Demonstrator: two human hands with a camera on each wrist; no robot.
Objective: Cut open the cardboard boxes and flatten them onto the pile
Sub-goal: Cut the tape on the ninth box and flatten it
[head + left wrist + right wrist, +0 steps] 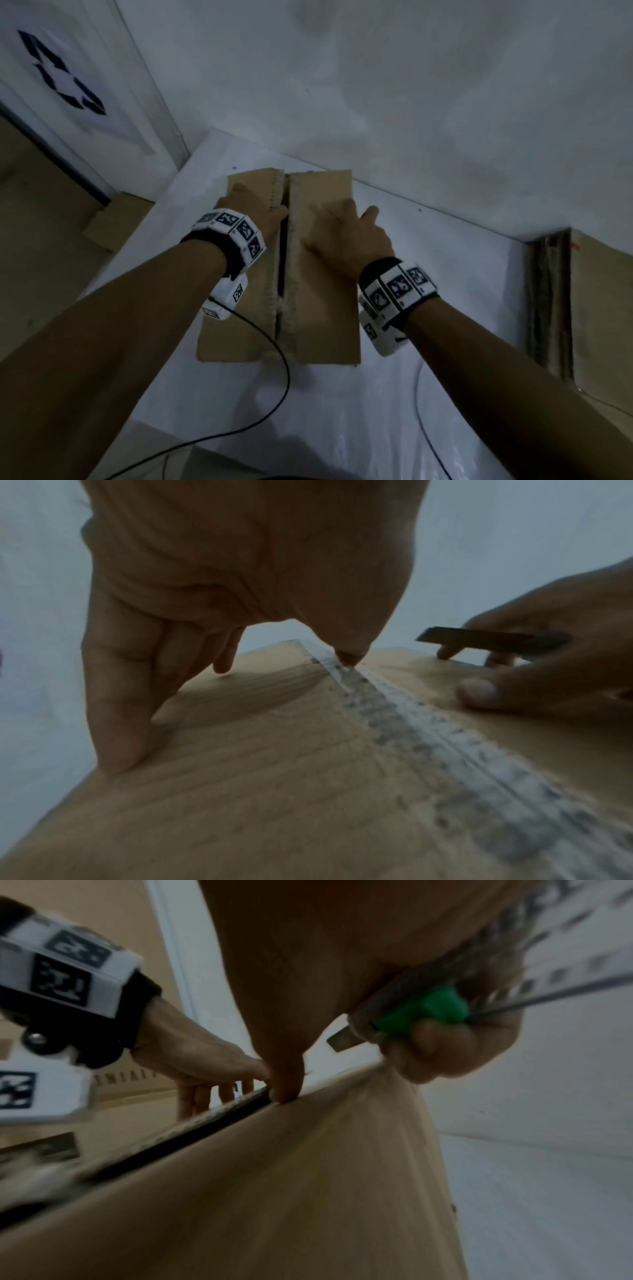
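Currently the cardboard box [291,274] stands on the white table [428,291], near the wall at 12 o'clock, with its top seam slit and a dark gap open between the two top flaps. Its long axis runs from 6 o'clock to 12 o'clock in the head view, and the seam follows that same line. The left hand [251,209] rests on the left flap with its fingers spread and fairly straight, fingertips pressing the board and the thumb at the seam edge. The right hand [346,236] lies on the right flap; the right wrist view shows its curled fingers holding a green utility knife [416,1012] with a short length of blade exposed, while the thumb tip presses at the lip of the flap. The corrugated board is judged light and stiff along the flutes, and it likely folds readily only at the creases. The surface looks dry and not slippery. Hold is best taken at the free flap edges beside the seam, one hand per flap, keeping the blade turned away from the other hand. More flat cardboard [599,308] stands at 3 o'clock.
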